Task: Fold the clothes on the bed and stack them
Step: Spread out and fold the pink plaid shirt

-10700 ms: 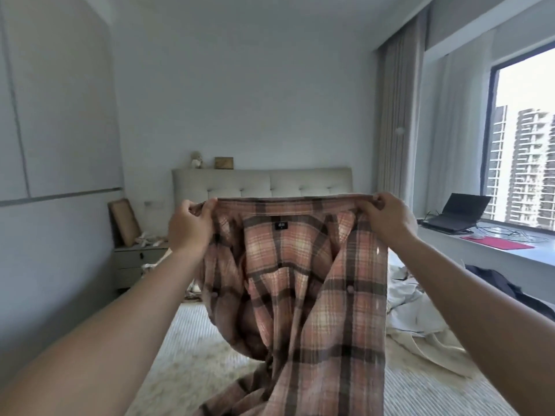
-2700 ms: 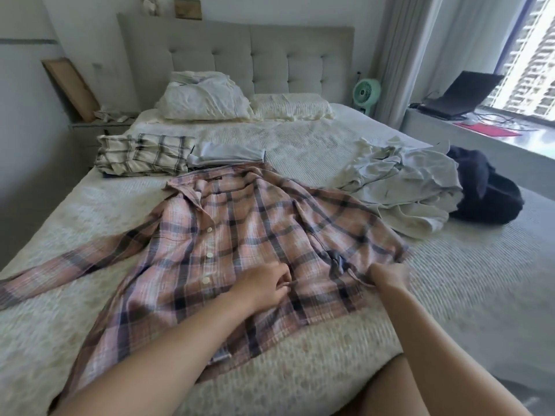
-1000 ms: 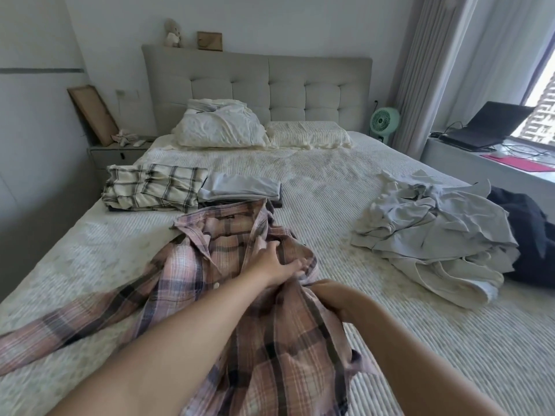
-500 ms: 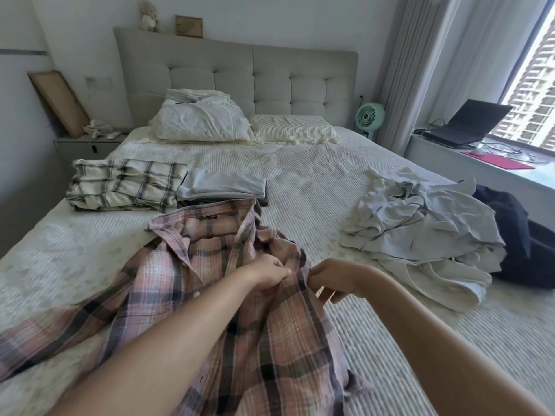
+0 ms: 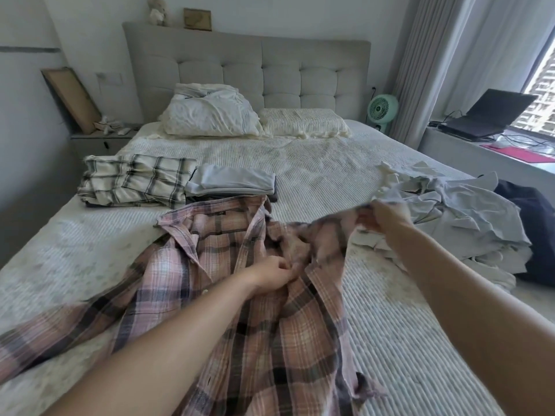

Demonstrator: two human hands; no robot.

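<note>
A pink and brown plaid shirt (image 5: 240,310) lies front up on the near half of the bed (image 5: 324,163), collar toward the headboard, its body rumpled and bunched along the button strip. One sleeve trails flat toward the near left edge of the mattress; the other is lifted off the cover and stretched to the right. The left hand (image 5: 271,274) rests on the middle of the shirt with its fingers curled, pinching the cloth by the placket. The right hand (image 5: 386,216) is raised above the bed and grips the end of the lifted sleeve, which is blurred. Just beyond the collar sit a folded checked garment (image 5: 135,181) and a folded grey pile (image 5: 231,183), side by side. A loose heap of pale clothes (image 5: 456,217) lies close to the right hand, with a dark garment (image 5: 534,223) at the right edge. Bare cover shows between shirt and pillows (image 5: 210,115).
</note>
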